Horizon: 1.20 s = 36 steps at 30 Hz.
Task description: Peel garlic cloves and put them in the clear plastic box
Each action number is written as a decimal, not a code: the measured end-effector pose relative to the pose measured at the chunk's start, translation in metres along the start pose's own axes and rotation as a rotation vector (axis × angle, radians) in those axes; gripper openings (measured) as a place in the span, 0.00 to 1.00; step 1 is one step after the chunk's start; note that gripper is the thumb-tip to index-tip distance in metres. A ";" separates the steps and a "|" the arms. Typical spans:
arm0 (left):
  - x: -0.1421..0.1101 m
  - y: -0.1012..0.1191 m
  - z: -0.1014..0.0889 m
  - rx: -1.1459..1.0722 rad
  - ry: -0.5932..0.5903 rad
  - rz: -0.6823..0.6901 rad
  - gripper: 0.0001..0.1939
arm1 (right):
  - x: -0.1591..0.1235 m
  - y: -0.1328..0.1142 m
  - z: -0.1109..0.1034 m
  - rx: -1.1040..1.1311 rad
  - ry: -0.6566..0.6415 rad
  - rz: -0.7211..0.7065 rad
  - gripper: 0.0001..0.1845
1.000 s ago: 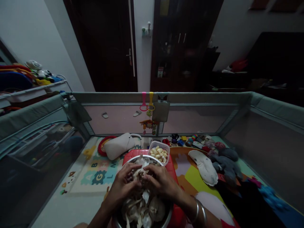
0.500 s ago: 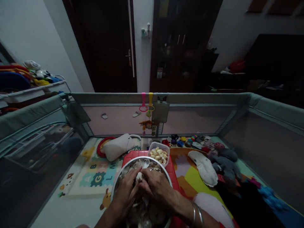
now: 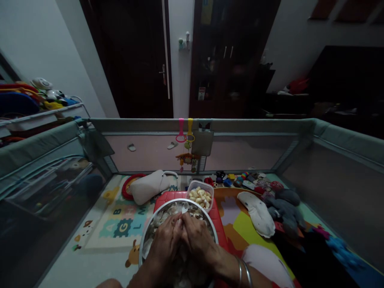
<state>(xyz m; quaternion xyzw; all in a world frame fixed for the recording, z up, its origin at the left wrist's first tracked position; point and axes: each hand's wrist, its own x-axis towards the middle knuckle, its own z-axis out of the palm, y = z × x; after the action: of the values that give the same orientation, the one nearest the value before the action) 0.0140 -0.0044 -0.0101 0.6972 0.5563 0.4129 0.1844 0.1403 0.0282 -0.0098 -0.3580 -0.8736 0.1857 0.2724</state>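
My left hand (image 3: 165, 237) and my right hand (image 3: 196, 236) are pressed together over a round metal bowl (image 3: 142, 244), fingers curled inward. Between them is a garlic bulb, glimpsed half a second ago and now covered by the fingers. Papery garlic skins (image 3: 163, 215) fill the bowl around both hands. Just beyond the bowl, a clear plastic tub (image 3: 213, 194) holds several peeled garlic cloves (image 3: 200, 197). Both the bowl and the tub rest on a red padded stool (image 3: 220, 226).
Playpen walls (image 3: 246, 125) surround me. On the play mat (image 3: 105, 234) lie a white cushion (image 3: 150, 186) at left, a pale pillow (image 3: 256, 214) and a grey plush toy (image 3: 286, 210) at right. Small toys (image 3: 228, 182) line the far edge.
My hands have closed tighter, and the white garlic bulb that showed between them is now hidden. The left hand has shifted slightly right.
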 end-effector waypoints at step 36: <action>0.001 0.019 -0.016 -0.019 0.047 0.038 0.21 | 0.011 0.010 -0.008 0.584 0.125 0.196 0.10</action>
<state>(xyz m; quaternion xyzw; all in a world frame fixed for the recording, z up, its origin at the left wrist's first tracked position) 0.0133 -0.0126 0.0131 0.6959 0.5435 0.4376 0.1700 0.1435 0.0439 -0.0046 -0.3576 -0.7263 0.4318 0.3976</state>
